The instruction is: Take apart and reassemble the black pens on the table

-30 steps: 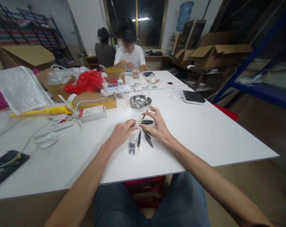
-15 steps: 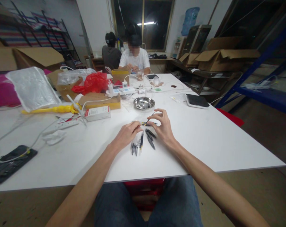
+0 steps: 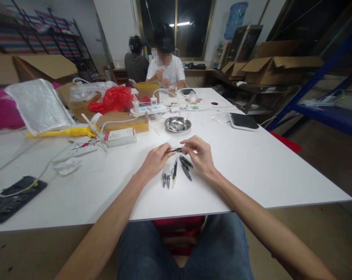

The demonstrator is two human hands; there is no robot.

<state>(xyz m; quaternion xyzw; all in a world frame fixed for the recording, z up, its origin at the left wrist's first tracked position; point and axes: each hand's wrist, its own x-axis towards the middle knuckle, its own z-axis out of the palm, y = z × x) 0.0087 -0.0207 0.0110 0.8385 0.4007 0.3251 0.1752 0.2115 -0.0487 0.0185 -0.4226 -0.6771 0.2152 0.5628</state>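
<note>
Slim black pen (image 3: 172, 150) is held roughly level above the white table top (image 3: 251, 175), just in front of the seated person's lap, and is pinched at its ends between the fingertips of both hands. The left hand (image 3: 155, 161) and the right hand (image 3: 198, 154) are both curled closed around it, with the knuckles raised and the two hands nearly touching. Just below the hands, a small bunch of thin black-and-clear pens (image 3: 168, 175) is laid side by side on the table, and a few dark pen pieces (image 3: 185, 168) are lying at a slant just beside them, under the right hand. Farther up the table, a round stainless steel bowl (image 3: 178, 124) is set beyond the hands, and a white-and-red carton (image 3: 120, 137) is placed to its left, in front of a flat cardboard box (image 3: 123, 123). A white power strip (image 3: 145, 109) is laid beyond these, next to a crumpled red plastic bag (image 3: 114, 99). A black phone (image 3: 17, 200) is left near the lower left table edge. At the far end of the table, a co-worker in a white T-shirt (image 3: 166, 72) is seated with both hands raised.
</note>
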